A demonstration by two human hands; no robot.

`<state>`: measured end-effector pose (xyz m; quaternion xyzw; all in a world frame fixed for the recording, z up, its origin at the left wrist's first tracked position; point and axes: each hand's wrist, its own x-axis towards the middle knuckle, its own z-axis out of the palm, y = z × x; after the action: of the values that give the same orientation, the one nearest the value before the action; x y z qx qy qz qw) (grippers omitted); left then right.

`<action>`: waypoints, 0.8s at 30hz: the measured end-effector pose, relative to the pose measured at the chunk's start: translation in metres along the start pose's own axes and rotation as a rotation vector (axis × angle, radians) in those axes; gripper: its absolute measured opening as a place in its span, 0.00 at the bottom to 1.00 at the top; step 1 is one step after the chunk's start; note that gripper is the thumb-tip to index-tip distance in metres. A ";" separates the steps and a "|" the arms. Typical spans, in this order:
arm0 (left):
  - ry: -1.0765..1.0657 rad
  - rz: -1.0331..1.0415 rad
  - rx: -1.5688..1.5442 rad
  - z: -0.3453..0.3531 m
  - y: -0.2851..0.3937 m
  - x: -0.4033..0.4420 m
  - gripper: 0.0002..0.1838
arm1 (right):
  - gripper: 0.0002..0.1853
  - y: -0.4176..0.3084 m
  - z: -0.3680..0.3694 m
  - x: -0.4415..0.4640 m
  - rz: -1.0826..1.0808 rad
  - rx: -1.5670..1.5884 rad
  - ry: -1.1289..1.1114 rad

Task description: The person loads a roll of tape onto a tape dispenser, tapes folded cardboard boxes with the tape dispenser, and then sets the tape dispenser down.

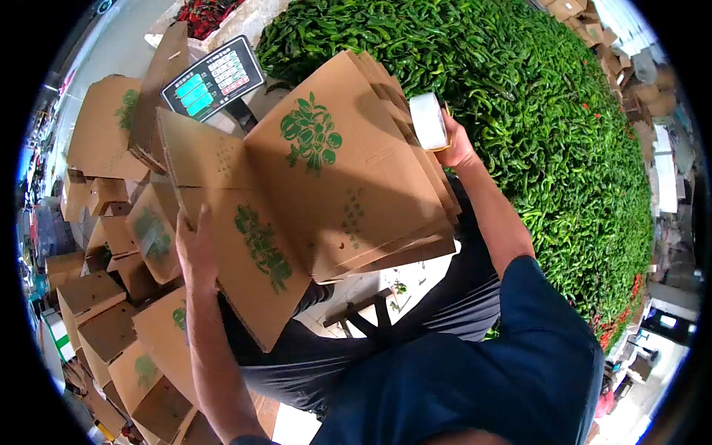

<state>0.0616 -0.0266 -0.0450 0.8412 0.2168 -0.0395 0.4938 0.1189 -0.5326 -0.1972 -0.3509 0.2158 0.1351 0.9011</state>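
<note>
A brown cardboard box (348,148) with green fruit-and-vegetable prints lies partly unfolded across my lap, its panels opened in a V. More flat cardboard sheets (445,194) are layered beneath its right side. My left hand (196,248) is closed around the outer edge of the left panel (248,237), its thumb on the printed face. In my right hand (454,144) is a roll of white tape (429,121) with a yellowish edge, held beside the right edge of the cardboard. Most of the fingers on that hand are hidden behind the roll.
A big heap of green chili peppers (564,141) fills the right side. A weighing scale display (213,78) stands beyond the cardboard, near red chilies (204,16) in a white container. Several open cardboard boxes (100,300) crowd the left. A dark stool-like frame (361,311) shows below.
</note>
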 end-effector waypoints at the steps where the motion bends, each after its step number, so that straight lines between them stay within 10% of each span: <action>1: 0.023 0.013 0.071 0.001 -0.003 0.003 0.27 | 0.26 -0.007 0.026 -0.010 0.030 -0.006 -0.063; 11: -0.021 0.286 -0.217 0.007 0.008 -0.010 0.48 | 0.27 0.088 0.219 -0.068 0.249 -0.007 -0.382; 24: 0.004 0.030 0.705 -0.011 0.033 -0.023 0.64 | 0.32 0.211 0.238 -0.085 0.253 0.156 -0.446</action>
<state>0.0526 -0.0390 -0.0058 0.9632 0.1781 -0.1031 0.1731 0.0316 -0.2245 -0.1196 -0.2121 0.0639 0.3037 0.9266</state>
